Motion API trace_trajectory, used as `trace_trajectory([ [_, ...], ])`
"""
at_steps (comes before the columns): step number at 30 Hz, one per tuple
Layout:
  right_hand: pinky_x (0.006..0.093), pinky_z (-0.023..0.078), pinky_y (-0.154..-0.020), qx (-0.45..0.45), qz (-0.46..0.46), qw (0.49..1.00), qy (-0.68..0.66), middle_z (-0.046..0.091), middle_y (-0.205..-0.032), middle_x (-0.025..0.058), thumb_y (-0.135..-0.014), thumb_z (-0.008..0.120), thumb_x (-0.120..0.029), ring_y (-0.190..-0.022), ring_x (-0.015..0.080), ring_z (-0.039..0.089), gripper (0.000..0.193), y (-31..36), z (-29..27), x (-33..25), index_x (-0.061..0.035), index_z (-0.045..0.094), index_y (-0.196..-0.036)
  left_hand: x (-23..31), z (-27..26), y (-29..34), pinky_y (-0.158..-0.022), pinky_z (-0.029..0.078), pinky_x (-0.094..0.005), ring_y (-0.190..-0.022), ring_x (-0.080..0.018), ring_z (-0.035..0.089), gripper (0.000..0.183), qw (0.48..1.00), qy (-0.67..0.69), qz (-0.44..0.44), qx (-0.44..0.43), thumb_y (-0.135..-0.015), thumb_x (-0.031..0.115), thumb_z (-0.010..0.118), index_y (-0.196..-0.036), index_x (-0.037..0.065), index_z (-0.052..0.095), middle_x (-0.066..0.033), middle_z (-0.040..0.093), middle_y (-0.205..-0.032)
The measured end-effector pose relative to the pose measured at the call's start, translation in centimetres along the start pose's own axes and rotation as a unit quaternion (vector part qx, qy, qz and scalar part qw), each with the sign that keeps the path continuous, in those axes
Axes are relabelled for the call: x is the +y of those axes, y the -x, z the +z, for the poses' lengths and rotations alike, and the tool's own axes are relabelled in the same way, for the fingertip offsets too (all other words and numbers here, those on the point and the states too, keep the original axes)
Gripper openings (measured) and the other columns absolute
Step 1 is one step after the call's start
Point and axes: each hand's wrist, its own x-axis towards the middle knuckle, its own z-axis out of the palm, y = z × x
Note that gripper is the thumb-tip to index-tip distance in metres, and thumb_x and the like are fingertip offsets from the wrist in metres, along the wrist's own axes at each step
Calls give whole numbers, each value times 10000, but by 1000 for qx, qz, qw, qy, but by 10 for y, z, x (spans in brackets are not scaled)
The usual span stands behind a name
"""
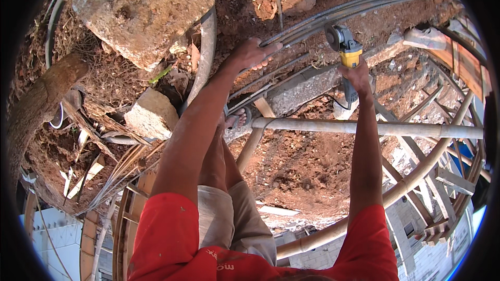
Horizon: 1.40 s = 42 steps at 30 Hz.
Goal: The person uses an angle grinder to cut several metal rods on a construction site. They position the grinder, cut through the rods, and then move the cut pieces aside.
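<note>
My left hand [254, 54] is wrapped round the near end of a bundle of long, thin steel rods [359, 6], which curves away to the far right. In my right hand [357, 77] is a yellow and grey angle grinder [350, 58], gripped by its body with the disc end pointing away from me. The disc and its guard stand beside the rods, and I cannot tell whether the disc is spinning. From the grinder's lower end a dark cord [333, 100] trails off to the left.
Big rocks [146, 10] and a tree trunk [41, 104] lie at left on reddish soil. A concrete ledge [302, 91] passes below the rods. A bamboo pole [364, 126] crosses under my right forearm, with more timber framing [416, 177] at lower right. My foot [238, 118] rests near the ledge.
</note>
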Motion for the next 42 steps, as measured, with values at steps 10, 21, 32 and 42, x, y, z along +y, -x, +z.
trace_trajectory([
  [10, 293, 525, -686, 15, 28, 999, 22, 674, -894, 32, -733, 817, -90, -745, 119, 617, 440, -6, 4, -8, -8, 610, -1112, 19, -7, 21, -580, 569, -308, -605, -172, 682, 719, 999, 48, 10, 13, -820, 711, 752, -856, -2, 672, -90, 696, -719],
  [21, 285, 518, -642, 19, 10, 999, 30, 679, -880, 41, -729, 830, -116, -710, 120, 616, 430, -15, 3, 1, -10, 612, -1084, 14, -7, 17, -646, 576, -361, -643, -217, 710, 809, 995, 91, 23, -28, -793, 766, 722, -855, -39, 685, -148, 716, -746],
  [32, 280, 509, -662, 21, 51, 997, 54, 667, -883, 26, -748, 780, -71, -738, 115, 613, 381, -5, 6, -1, -18, 616, -1088, 6, -5, 13, -670, 595, -361, -667, -219, 724, 823, 998, 56, 9, -27, -807, 798, 680, -883, -22, 674, -131, 728, -754],
  [42, 278, 508, -670, 27, 17, 999, 40, 663, -887, 25, -734, 778, -56, -744, 116, 613, 386, -9, 2, 27, -9, 618, -1083, 11, -5, 14, -790, 604, -375, -719, -222, 751, 826, 999, 35, 6, -34, -801, 838, 644, -819, 16, 713, -132, 762, -798],
])
